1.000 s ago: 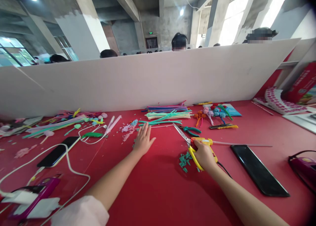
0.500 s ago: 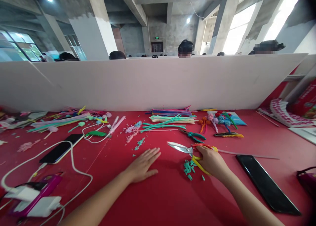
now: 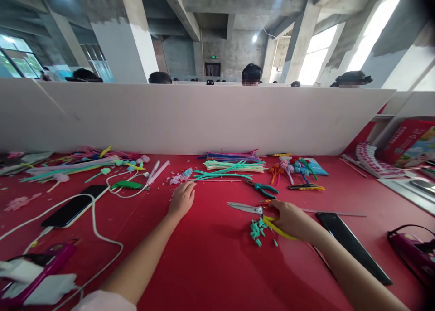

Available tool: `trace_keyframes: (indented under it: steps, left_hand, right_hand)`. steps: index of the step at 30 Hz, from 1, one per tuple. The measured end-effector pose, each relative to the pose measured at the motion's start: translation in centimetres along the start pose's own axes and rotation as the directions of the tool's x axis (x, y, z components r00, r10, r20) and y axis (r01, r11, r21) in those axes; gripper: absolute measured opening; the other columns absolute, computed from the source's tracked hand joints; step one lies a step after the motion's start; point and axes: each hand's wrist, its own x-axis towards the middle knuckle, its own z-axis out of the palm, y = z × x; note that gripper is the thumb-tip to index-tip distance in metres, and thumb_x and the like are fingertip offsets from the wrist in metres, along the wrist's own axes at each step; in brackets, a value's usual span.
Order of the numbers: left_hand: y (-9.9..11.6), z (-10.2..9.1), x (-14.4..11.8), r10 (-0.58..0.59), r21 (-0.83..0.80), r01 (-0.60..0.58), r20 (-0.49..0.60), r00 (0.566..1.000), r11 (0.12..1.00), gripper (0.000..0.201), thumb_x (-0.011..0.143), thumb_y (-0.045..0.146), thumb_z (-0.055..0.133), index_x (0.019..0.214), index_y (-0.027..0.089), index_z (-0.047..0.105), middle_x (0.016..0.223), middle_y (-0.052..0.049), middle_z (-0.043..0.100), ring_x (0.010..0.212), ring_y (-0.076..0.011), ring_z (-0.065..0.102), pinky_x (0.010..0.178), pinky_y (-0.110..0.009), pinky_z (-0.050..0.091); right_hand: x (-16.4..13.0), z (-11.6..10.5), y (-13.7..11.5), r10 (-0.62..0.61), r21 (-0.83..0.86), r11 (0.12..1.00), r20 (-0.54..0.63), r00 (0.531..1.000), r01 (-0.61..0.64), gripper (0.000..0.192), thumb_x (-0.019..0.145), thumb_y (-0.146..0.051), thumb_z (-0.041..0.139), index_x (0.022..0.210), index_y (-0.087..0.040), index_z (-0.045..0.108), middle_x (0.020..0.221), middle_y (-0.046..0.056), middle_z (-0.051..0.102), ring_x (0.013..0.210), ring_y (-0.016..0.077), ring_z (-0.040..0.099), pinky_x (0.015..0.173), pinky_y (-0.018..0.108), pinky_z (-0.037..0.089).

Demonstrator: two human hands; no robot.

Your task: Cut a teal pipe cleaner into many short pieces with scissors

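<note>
My right hand is wrapped round the scissors, whose handles are red and yellow and whose blades point left, lying together. Just under the handles lie several short green snippets, apparently cut pipe cleaner. On the red table, my left hand rests with its fingers stretched forward and close together. Beside its fingertips is a small heap of pink, lilac and blue fuzz. Green pipe cleaners lie bundled beyond, with cream and purple ones behind.
Teal pliers and a yellow-handled cutter lie ahead of the scissors. A black phone is at right; another phone with a white cable lies left. A white partition closes the table's far side; people's heads show behind it.
My left hand has moved forward and left, up to the fuzz heap, with its spread fingers drawn together. The scissors' blades have come together. The view has shifted a little.
</note>
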Motion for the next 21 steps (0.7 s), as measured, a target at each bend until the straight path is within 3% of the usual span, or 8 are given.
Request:
trace_keyframes:
  steps: [5, 8, 11, 14, 19, 21]
  left_hand:
    - [2.7, 1.2, -0.9, -0.223, -0.085, 0.208, -0.258, 0.940, 0.974, 0.037, 0.078, 0.008, 0.025, 0.104, 0.018, 0.049, 0.078, -0.006, 0.064, 0.075, -0.0181, 0.061, 0.067, -0.034, 0.049]
    - [5.0, 2.0, -1.2, -0.240, -0.147, 0.203, -0.309, 0.920, 0.968, 0.044, 0.068, -0.001, 0.027, 0.099, 0.021, 0.050, 0.095, -0.006, 0.061, 0.086, -0.0164, 0.059, 0.075, -0.034, 0.048]
    - [6.3, 1.9, -1.2, -0.204, -0.193, 0.152, -0.289, 0.935, 0.969, 0.040, 0.067, 0.000, 0.032, 0.092, 0.021, 0.054, 0.105, -0.007, 0.056, 0.103, -0.0190, 0.052, 0.087, -0.035, 0.043]
    - [6.3, 1.6, -0.9, -0.172, -0.243, 0.114, -0.236, 0.956, 0.963, 0.026, 0.075, 0.009, 0.037, 0.087, 0.022, 0.056, 0.091, -0.005, 0.060, 0.092, -0.0183, 0.056, 0.083, -0.033, 0.045]
    - [5.8, 1.5, -0.4, -0.181, -0.293, 0.115, -0.209, 0.961, 0.949, 0.019, 0.081, 0.021, 0.038, 0.089, 0.021, 0.056, 0.092, -0.006, 0.059, 0.092, -0.0182, 0.055, 0.085, -0.032, 0.043]
    - [6.0, 1.5, -0.4, -0.181, -0.307, 0.116, -0.192, 0.965, 0.945, 0.019, 0.082, 0.024, 0.039, 0.089, 0.021, 0.056, 0.093, -0.005, 0.060, 0.092, -0.0176, 0.055, 0.085, -0.030, 0.042]
  right_hand:
    - [3.5, 0.8, -1.0, -0.133, -0.006, 0.991, 0.080, 0.988, 0.134, 0.027, 0.064, -0.023, 0.057, 0.090, -0.018, 0.057, 0.082, 0.005, 0.063, 0.070, 0.0150, 0.056, 0.053, 0.021, 0.031]
    - [6.4, 1.9, -1.8, -0.166, -0.022, 0.985, 0.097, 0.981, 0.169, 0.033, 0.067, -0.024, 0.058, 0.098, -0.016, 0.055, 0.086, 0.006, 0.062, 0.073, 0.0155, 0.057, 0.057, 0.023, 0.036]
    - [8.6, 3.1, -2.3, -0.195, -0.024, 0.980, 0.117, 0.974, 0.199, 0.034, 0.073, -0.028, 0.056, 0.104, -0.014, 0.053, 0.096, 0.007, 0.059, 0.084, 0.0166, 0.055, 0.069, 0.028, 0.042]
    - [9.7, 4.2, -2.5, -0.226, -0.003, 0.973, 0.147, 0.963, 0.229, 0.031, 0.082, -0.033, 0.046, 0.107, -0.016, 0.051, 0.106, 0.006, 0.054, 0.090, 0.0154, 0.054, 0.076, 0.036, 0.045]
    - [10.1, 5.7, -3.5, -0.293, 0.067, 0.956, 0.129, 0.947, 0.287, 0.032, 0.083, -0.033, 0.045, 0.108, -0.014, 0.051, 0.107, 0.005, 0.053, 0.093, 0.0176, 0.053, 0.079, 0.037, 0.044]
    - [10.1, 5.7, -3.9, -0.312, 0.090, 0.949, 0.101, 0.945, 0.304, 0.033, 0.075, -0.031, 0.057, 0.103, -0.014, 0.054, 0.104, 0.007, 0.055, 0.094, 0.0173, 0.052, 0.081, 0.034, 0.042]
